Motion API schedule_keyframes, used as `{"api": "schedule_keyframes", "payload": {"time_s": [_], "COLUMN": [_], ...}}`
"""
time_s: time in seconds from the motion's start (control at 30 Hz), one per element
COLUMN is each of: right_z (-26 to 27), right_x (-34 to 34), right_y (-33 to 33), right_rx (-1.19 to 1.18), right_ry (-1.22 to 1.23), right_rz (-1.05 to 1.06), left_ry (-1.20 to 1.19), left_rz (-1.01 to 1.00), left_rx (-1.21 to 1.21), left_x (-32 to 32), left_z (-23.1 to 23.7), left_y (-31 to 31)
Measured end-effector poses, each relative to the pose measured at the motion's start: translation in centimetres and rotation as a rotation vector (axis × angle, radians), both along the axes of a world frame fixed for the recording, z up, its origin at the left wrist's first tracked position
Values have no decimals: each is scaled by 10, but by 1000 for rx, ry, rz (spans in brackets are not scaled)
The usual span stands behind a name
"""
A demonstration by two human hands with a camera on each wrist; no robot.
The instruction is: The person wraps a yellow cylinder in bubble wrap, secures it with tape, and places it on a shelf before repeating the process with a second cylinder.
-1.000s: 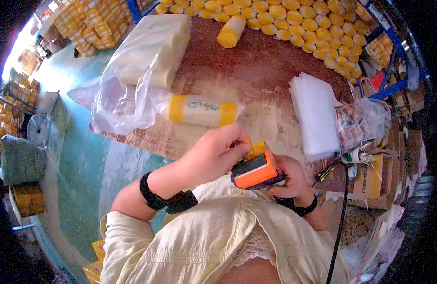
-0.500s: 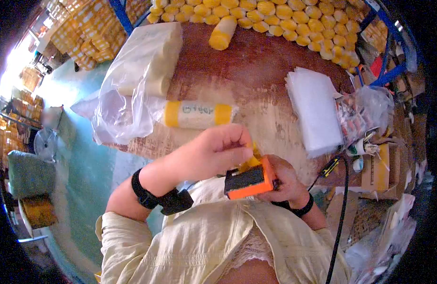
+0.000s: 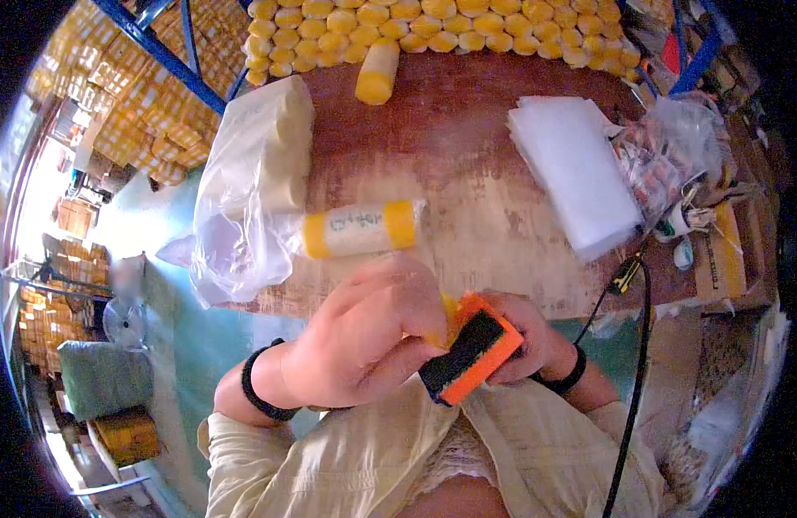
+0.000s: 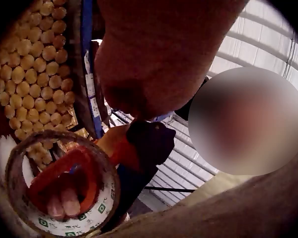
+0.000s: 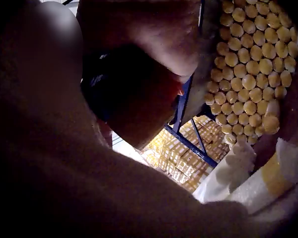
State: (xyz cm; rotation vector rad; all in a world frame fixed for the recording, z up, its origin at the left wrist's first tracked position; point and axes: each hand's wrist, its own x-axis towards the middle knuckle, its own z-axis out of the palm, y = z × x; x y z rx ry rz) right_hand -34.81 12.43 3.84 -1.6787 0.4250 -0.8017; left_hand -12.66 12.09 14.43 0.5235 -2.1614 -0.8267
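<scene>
In the head view my right hand [image 3: 524, 337] grips an orange and black tape dispenser [image 3: 472, 350], held in front of the body. My left hand [image 3: 360, 332] pinches the yellow tape [image 3: 451, 309] at the dispenser's upper side, its fingers curled toward the thumb. The left wrist view looks into the cardboard core [image 4: 102, 220] of the tape roll, with the orange hub [image 4: 92, 171] and fingertips inside it. Beyond the hands lies a wrapped roll [image 3: 360, 229] with yellow bands and green writing, on the brown table [image 3: 468, 207].
A clear plastic bag [image 3: 252, 173] of pale rolls sits at the table's left. White sheets [image 3: 575, 173] are stacked at the right, beside a bag of small packets [image 3: 666, 147]. One roll [image 3: 378, 73] lies before the wall of yellow-ended rolls [image 3: 442, 26]. A black cable [image 3: 632, 406] hangs at the right.
The head view has shifted, showing the table higher. The dispenser has tilted, its black face turning up. My left hand has come lower and closer against it, still pinching the tape.
</scene>
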Motion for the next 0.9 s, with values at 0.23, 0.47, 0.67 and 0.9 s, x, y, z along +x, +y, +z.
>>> {"api": "schedule_keyframes", "payload": {"time_s": [0.23, 0.47, 0.67, 0.9], "right_z": [13, -1, -15, -33], "right_x": [5, 7, -2, -5], "right_y": [-4, 0, 3, 6], "right_rx": [284, 315, 314, -253], "right_ry": [-2, 12, 69, 309], "right_rz": [139, -32, 5, -406], "left_ry": [-83, -20, -50, 0], "left_rz": [261, 453, 345, -160], "left_rx": [235, 186, 78, -31], "left_x": [-13, -18, -19, -7], "left_z": [11, 8, 13, 17], "left_y": [4, -7, -11, -2]}}
